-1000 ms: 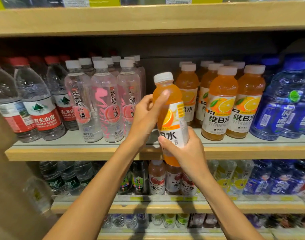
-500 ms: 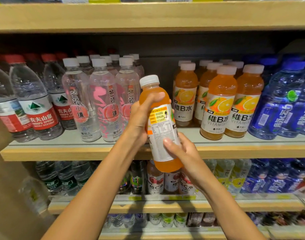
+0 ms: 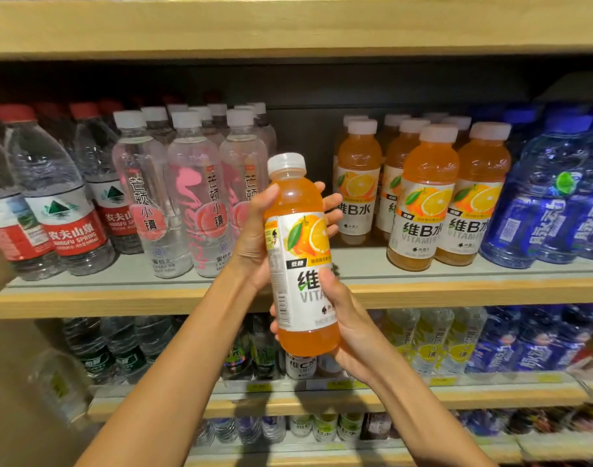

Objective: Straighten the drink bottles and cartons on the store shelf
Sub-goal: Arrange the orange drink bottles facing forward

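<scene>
Left end of shelf [image 3: 103,298]: red-cap waters [image 3: 66,214], upright, then clear pink-label bottles [image 3: 194,203] in rows. Next, left hand [image 3: 254,244] grasping the upper half of the orange bottle [image 3: 298,237]: thumb up the near left side at the shoulder, fingertips showing past the right side. Bottle is off the shelf, held in the air in front of its front edge, before the gap between the pink-label rows and the orange row [image 3: 426,197]. Near upright, cap leaning slightly left, label front facing the camera. Right hand [image 3: 349,332] grasping the lower half: thumb pressed on the label, fingers wrapped round behind, tips showing at the left edge near the base. Right of that the orange row stands upright, labels forward, with blue bottles [image 3: 537,203] at the far right. Lower shelf behind the forearms holds more bottles, blurred.
</scene>
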`<state>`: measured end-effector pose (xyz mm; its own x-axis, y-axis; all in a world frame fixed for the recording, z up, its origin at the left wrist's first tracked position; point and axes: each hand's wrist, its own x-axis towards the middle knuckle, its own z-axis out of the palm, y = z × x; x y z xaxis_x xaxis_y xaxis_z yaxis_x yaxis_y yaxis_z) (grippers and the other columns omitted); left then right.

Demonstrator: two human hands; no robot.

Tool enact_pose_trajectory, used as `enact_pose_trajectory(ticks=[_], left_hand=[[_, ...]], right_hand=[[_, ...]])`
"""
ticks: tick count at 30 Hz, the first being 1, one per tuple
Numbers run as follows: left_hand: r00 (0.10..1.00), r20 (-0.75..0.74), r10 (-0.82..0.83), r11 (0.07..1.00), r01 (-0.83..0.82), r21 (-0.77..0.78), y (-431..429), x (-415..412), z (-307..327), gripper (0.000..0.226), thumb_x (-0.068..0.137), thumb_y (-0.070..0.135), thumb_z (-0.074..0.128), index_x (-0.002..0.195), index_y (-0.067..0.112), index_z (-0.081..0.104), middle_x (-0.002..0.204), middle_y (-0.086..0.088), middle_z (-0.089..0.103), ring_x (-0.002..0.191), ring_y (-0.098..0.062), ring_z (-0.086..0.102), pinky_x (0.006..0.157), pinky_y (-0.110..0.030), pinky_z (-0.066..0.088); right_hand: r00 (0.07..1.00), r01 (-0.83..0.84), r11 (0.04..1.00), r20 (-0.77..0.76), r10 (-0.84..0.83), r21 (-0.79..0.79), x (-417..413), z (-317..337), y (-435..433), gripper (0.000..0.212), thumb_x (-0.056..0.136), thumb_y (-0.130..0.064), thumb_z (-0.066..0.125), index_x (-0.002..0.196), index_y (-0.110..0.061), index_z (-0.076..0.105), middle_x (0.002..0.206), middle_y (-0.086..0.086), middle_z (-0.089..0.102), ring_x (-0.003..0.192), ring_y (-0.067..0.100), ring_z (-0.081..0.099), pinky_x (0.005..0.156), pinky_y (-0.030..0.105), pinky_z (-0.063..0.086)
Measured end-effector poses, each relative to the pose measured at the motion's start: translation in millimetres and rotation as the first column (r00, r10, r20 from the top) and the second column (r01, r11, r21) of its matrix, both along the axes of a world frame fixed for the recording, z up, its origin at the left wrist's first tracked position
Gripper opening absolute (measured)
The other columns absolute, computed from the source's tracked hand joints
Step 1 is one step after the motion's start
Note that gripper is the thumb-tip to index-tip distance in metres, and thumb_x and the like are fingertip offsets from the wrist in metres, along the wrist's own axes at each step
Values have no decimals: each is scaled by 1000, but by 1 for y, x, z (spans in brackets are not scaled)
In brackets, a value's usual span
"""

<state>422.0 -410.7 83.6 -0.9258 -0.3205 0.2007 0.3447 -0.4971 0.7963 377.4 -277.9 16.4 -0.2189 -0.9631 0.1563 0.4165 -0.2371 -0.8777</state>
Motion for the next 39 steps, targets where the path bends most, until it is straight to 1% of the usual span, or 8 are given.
enact_pose_trajectory(ticks=[3,7,14,17,21,25,29,39], left_hand=[[985,49,166,967,-153,-202,4,4,4,84,43,58,88,108,9,69,107,-15,69,90,-23,69,82,-36,56],[799,-27,600,669,-521,-530,9,3,6,40,92,47,55,109,12,65,96,-3,71,84,-11,69,75,-29,54],[678,-99,729,509,-632,-584,41,-12,14,42,77,44,76,106,23,55,93,8,65,77,8,63,62,-7,46],[625,-115,772,481,-693,-536,41,-15,13,43,71,39,82,100,25,55,89,7,65,74,5,63,63,-10,48],[691,-30,723,623,-670,-404,33,-14,18,34,73,26,81,99,13,64,83,0,71,73,-10,69,66,-25,55],[915,21,404,896,-391,-209,23,-7,22,42,66,24,79,101,6,63,84,-10,69,70,-21,67,62,-31,55],[998,-52,31,969,-43,-242,14,-4,25,74,44,45,89,105,10,63,95,-8,72,78,-20,70,66,-31,57],[996,-29,-85,939,70,-337,7,-14,12,76,59,59,81,118,15,62,117,-13,68,105,-24,66,87,-38,54]], right_hand=[[968,210,978,-141,-209,-4,0,1,0,63,83,-56,61,120,-5,59,104,12,71,93,22,69,78,30,55],[842,452,890,-299,-450,-68,-3,3,-3,49,86,-44,53,119,-8,58,107,7,71,101,19,68,80,26,53],[573,668,731,-528,-627,-142,4,-3,-6,24,89,-21,63,108,-13,51,79,-5,60,66,-1,56,58,16,43],[512,694,706,-594,-621,-141,12,-5,-7,42,87,-22,63,123,-13,44,100,5,61,87,14,60,72,31,49],[503,671,727,-632,-589,-144,11,2,-1,53,83,-33,69,127,-17,44,113,2,62,101,18,61,85,40,51],[825,399,917,-437,-359,1,-7,19,12,53,75,-41,70,120,-18,55,111,-1,70,103,16,67,82,26,55],[975,102,994,-204,-91,48,-18,31,20,55,75,-39,73,121,-12,58,114,7,70,108,21,65,86,28,53],[816,419,905,-406,-412,-75,-7,26,15,29,66,-17,78,92,-18,64,82,-2,75,76,10,70,63,19,53]])
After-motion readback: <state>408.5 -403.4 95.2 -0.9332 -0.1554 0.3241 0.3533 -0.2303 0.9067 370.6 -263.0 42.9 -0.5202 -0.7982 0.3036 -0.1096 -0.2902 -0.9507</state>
